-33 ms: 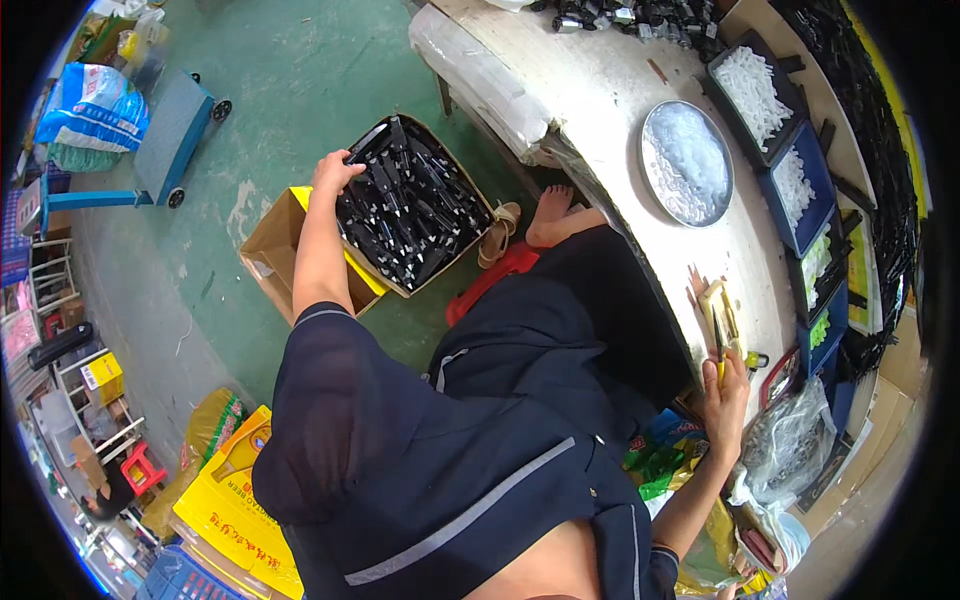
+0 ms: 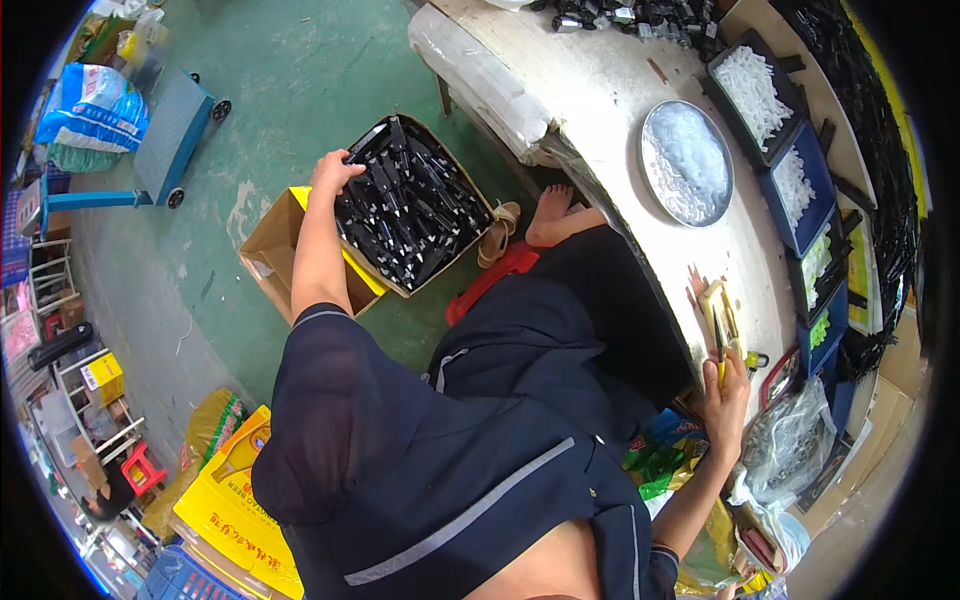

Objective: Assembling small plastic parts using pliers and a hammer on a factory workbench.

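Black parts (image 2: 405, 215) fill a brown cardboard box (image 2: 478, 205) on the green floor (image 2: 290, 90). Beside the box, a yellow-lined carton (image 2: 275, 245); beyond it, a white counter (image 2: 600, 100) with blue trays (image 2: 800, 195) and a silver round dish (image 2: 686, 163).

blue-white sack (image 2: 92, 112) top left, yellow printed crate (image 2: 232, 505) bottom left

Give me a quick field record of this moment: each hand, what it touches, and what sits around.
left hand: reaching into the carton, on the black parts
carton: open, on the green floor, full of black parts
right hand: at the table edge, by a yellow tool; grip unclear
table: white, curved
round tray: on the table, holds clear pieces
blue bins: hold white pieces
cart: blue, on the floor
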